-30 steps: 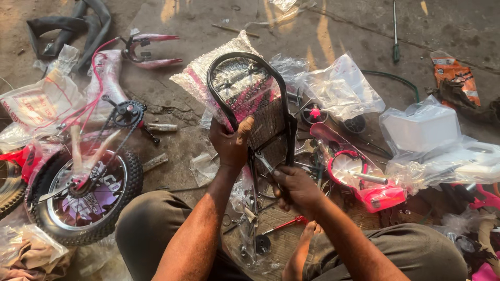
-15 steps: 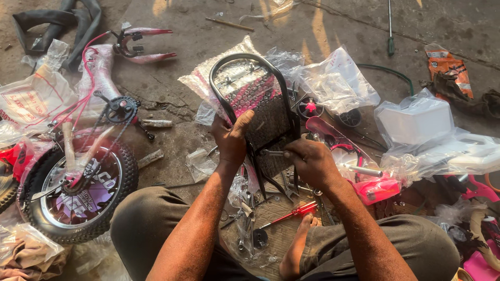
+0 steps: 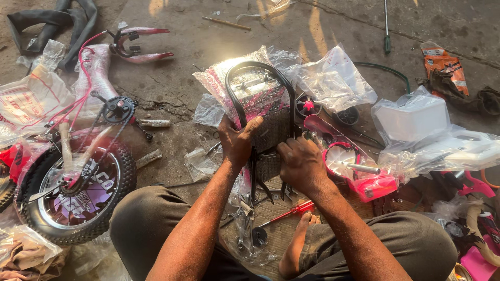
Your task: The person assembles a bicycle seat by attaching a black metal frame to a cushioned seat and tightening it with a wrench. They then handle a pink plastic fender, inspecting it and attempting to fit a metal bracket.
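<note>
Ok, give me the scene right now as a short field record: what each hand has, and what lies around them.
left hand: grips the left side of the black-framed seat back, thumb across its front
right hand: closed on the lower right of the same part
seat back: upright, partly in plastic wrap
below hands: red-handled screwdriver on the ground by a bare foot
left side: small bicycle wheel with chain and pink frame
right side: pink parts and white pieces in plastic bags

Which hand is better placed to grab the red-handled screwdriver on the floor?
Right. The right hand sits just above the red-handled screwdriver, while the left hand grips the black metal-framed backrest farther away.
</note>
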